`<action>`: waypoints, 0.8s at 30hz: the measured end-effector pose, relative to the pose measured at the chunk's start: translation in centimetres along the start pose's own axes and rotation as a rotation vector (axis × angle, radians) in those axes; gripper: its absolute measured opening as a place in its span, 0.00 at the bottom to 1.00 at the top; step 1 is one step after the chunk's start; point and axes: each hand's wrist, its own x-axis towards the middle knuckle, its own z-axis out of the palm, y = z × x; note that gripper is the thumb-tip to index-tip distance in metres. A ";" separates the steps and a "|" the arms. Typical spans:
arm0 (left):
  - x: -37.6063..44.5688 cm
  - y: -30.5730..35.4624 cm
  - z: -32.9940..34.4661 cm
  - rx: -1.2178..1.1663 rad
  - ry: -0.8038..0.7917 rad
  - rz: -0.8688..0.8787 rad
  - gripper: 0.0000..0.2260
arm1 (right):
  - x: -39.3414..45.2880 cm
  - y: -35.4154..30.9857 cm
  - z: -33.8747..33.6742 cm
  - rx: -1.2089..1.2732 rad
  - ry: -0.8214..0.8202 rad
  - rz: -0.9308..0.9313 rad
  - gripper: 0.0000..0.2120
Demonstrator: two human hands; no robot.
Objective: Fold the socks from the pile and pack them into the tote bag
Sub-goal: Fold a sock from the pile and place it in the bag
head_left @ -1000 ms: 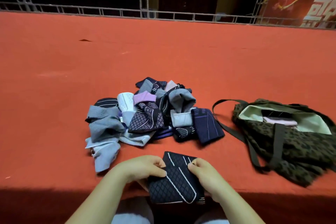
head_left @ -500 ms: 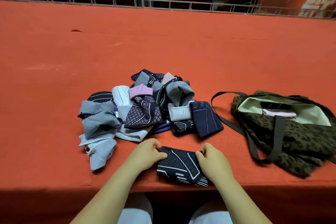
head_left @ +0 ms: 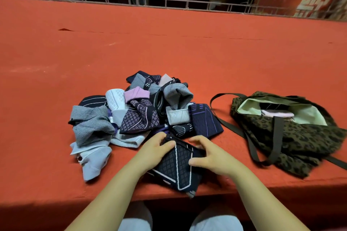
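A dark navy sock with white line pattern (head_left: pixel 178 169) lies at the table's near edge, just in front of the sock pile (head_left: pixel 142 114). My left hand (head_left: pixel 156 148) pinches its far left corner, thumb on top. My right hand (head_left: pixel 208 155) grips its right side, fingers curled over the far edge. The pile holds several grey, white, pink and dark patterned socks. To the right lies the leopard-print tote bag (head_left: pixel 293 137), mouth open, pale green lining showing, with folded socks (head_left: pixel 276 113) inside.
The red cloth table (head_left: pixel 169 48) stretches far back to a metal railing (head_left: pixel 150 2). The bag's dark straps (head_left: pixel 225 120) trail toward the pile. My knees show below the near table edge.
The dark sock was folded shorter on the table half a second ago; now it lies spread longer toward me, and both hands have shifted forward onto its far end.
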 end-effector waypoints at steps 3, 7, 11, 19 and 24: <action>1.0 0.5 -0.1 -0.018 0.127 0.061 0.08 | 0.9 -2.0 -0.6 -0.075 0.012 -0.053 0.06; 0.7 0.1 -1.5 -0.327 0.171 0.069 0.12 | 1.5 -3.3 -1.7 0.079 0.080 -0.092 0.06; -0.9 -1.6 -2.4 -0.504 -0.125 0.028 0.16 | 1.6 -2.5 -1.8 0.287 0.112 -0.066 0.06; -1.1 -1.8 -1.7 0.042 -0.028 -0.078 0.18 | 2.2 -1.2 -1.2 -0.031 0.269 0.016 0.12; -1.1 -2.3 -1.9 0.034 -0.156 -0.113 0.18 | 2.1 -0.4 -0.5 -0.068 0.031 0.014 0.14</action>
